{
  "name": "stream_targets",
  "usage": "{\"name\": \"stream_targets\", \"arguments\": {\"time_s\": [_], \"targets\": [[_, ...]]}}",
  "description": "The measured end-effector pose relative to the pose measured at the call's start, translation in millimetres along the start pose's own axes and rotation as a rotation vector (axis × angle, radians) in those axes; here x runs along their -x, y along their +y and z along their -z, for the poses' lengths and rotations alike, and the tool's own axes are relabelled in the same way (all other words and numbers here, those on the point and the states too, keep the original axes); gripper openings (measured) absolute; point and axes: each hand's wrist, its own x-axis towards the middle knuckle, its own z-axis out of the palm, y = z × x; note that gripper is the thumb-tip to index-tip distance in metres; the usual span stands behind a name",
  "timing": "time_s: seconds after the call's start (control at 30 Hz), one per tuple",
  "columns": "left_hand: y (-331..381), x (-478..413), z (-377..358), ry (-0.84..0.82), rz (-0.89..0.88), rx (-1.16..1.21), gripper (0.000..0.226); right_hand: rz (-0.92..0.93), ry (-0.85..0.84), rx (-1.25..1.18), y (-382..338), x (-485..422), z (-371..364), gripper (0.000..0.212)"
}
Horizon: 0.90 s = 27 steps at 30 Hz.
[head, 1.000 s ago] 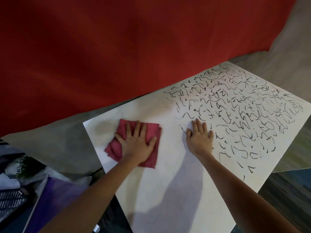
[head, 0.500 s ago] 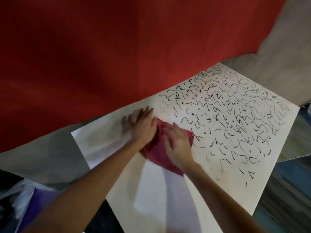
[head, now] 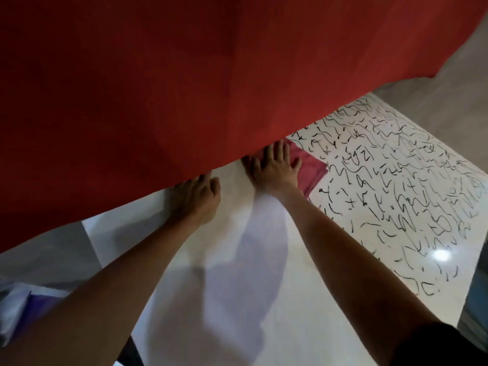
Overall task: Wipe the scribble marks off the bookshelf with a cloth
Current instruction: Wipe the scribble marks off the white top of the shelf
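The white bookshelf top [head: 227, 286] fills the lower middle of the head view. Black scribble marks [head: 396, 186] cover its right half; the left half is bare white. A dark pink cloth [head: 310, 169] lies on the top at the edge of the marks. My right hand [head: 274, 167] presses flat on the cloth with its fingers spread. My left hand [head: 196, 194] rests on the bare white surface to the left of it, fingers loosely bent, their tips hidden under the red surface.
A large red surface [head: 184, 88] overhangs the far edge of the top and fills the upper view. A grey floor [head: 47, 249] lies at the left. A purple thing [head: 39, 307] sits low left. A light glare [head: 442, 254] shines on the top.
The cloth passed from my left hand to my right hand. It moved away and to the right, up to the scribbles. My left hand came off it onto the bare top.
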Motion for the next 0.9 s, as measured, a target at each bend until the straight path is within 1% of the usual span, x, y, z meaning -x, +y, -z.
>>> {"name": "stream_targets", "arguments": {"time_s": [0.07,0.13,0.2,0.27,0.3,0.33,0.4,0.47,0.53,0.6,0.67,0.73,0.8,0.83,0.9], "targets": [[-3.3,-2.6,-5.7,0.003,-0.026,0.005,0.044,-0.002,0.003,-0.005,1.6,-19.7,2.2,0.070],[-0.4,-0.8,-2.2,-0.031,-0.005,0.032,0.048,0.012,0.007,-0.020,1.4,-11.8,4.2,0.066],[3.3,-0.5,7.3,-0.142,0.040,0.058,0.049,0.049,0.018,-0.043,2.4,15.4,0.0,0.066],[3.9,-0.5,8.9,-0.113,0.086,0.043,0.046,0.136,0.107,-0.044,2.5,60.3,-12.8,0.073],[5.6,1.2,11.5,-0.128,0.050,0.049,0.044,0.193,0.171,-0.062,3.8,83.1,-19.2,0.073],[6.0,1.3,9.8,-0.083,0.019,0.038,0.043,0.243,0.253,-0.081,5.2,100.2,-26.7,0.068],[1.9,1.2,1.9,-0.052,0.039,0.037,0.043,0.303,0.350,-0.111,10.1,108.7,-32.9,0.056],[1.6,-1.1,1.0,-0.088,0.034,0.060,0.042,0.309,0.313,-0.136,13.4,88.0,-26.4,0.060],[3.5,0.6,7.1,-0.088,0.017,0.073,0.035,0.284,0.223,-0.073,16.5,53.4,-17.4,0.069],[1.8,0.1,4.1,-0.055,0.001,0.068,0.036,0.219,0.146,-0.016,15.6,14.5,-9.0,0.068],[0.9,0.7,6.3,-0.064,0.010,0.049,0.046,0.142,0.109,-0.034,10.4,-8.4,-2.4,0.067],[5.5,1.9,12.9,-0.141,0.051,0.087,0.057,0.109,0.115,-0.072,5.7,-9.0,-0.3,0.065],[5.3,1.3,10.4,-0.131,0.102,0.055,0.062,0.146,0.100,-0.062,2.8,10.2,-4.5,0.067],[5.0,1.8,10.3,-0.125,0.114,0.080,0.063,0.198,0.111,-0.053,1.5,25.0,-8.9,0.068],[5.9,3.0,10.1,-0.137,0.038,0.101,0.060,0.303,0.188,-0.095,0.3,60.6,-17.2,0.066]]}}
